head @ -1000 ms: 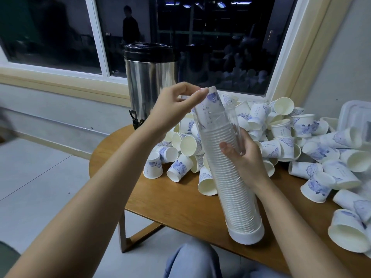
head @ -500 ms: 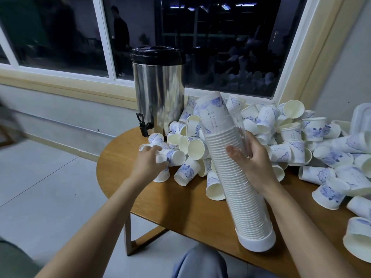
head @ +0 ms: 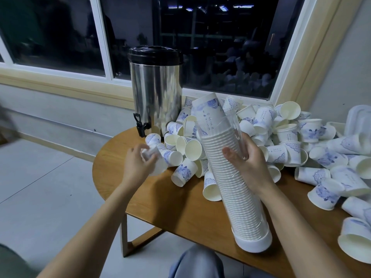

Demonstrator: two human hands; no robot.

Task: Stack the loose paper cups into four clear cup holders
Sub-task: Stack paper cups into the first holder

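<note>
One clear cup holder (head: 242, 209) leans on the wooden table (head: 180, 215), its white base cap (head: 254, 242) near the table's near edge and its open top tilted far and to the left. A tight stack of white paper cups (head: 218, 149) fills it almost completely, and the topmost cup (head: 208, 111), printed in blue, sticks out past the rim. The right hand (head: 250, 165) grips the holder a little above its middle, thumb on the near side and fingers curled round the right side.

Left of the holder, the left hand (head: 136, 166) hangs just above the table with its fingers curled round a single paper cup (head: 155, 161); both are blurred, so the exact grip cannot be told.

Dozens of loose paper cups (head: 287, 135) lie heaped behind and to the right of the holder, some on their sides, some mouth down. At the far left of the heap stands a stainless steel drinks urn (head: 156, 93) with a black lid and a black tap (head: 140, 125). White plastic lids (head: 359, 121) lie at the far right. A dark window (head: 220, 47) runs behind the table, and a knee in blue-grey cloth (head: 197, 264) shows at the near edge.
</note>
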